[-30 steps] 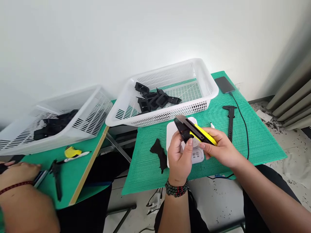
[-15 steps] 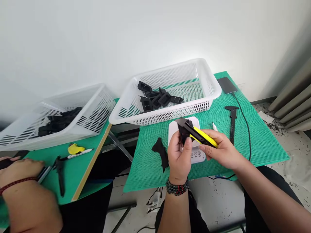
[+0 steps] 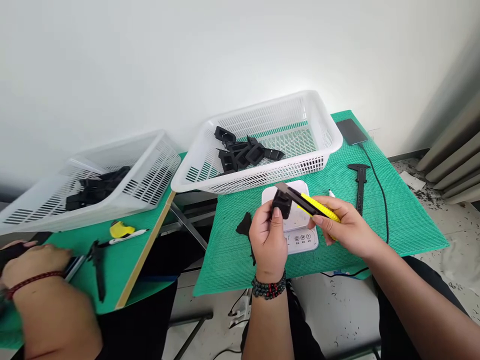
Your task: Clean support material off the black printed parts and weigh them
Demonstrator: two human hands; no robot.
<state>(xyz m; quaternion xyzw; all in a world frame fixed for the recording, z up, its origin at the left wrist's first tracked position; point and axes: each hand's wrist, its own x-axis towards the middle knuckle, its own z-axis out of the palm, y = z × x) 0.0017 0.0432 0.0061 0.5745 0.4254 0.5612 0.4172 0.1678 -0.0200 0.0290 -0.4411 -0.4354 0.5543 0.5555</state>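
Note:
My left hand (image 3: 269,235) is closed on a small black plastic part (image 3: 282,204), held up over the white digital scale (image 3: 303,241). In my right hand (image 3: 339,222) is a yellow and black utility knife (image 3: 318,206), its blade end pointing left across the top of the part. Whether the blade touches the part I cannot tell. Left of the scale, another black piece (image 3: 244,224) lies on the green mat, partly hidden by my left hand. A white marker (image 3: 331,193) lies just behind my right hand.
Behind stands a white plastic basket (image 3: 258,180) with several black parts (image 3: 243,154). At right lie a black caliper (image 3: 360,185) and a dark flat device (image 3: 351,131) with a cable. At left, a co-worker's hand (image 3: 37,260) is near a second basket (image 3: 150,175) and tools.
My left hand has shifted slightly left and turned the black part. The knife has moved a little right and down, so more of the scale shows.

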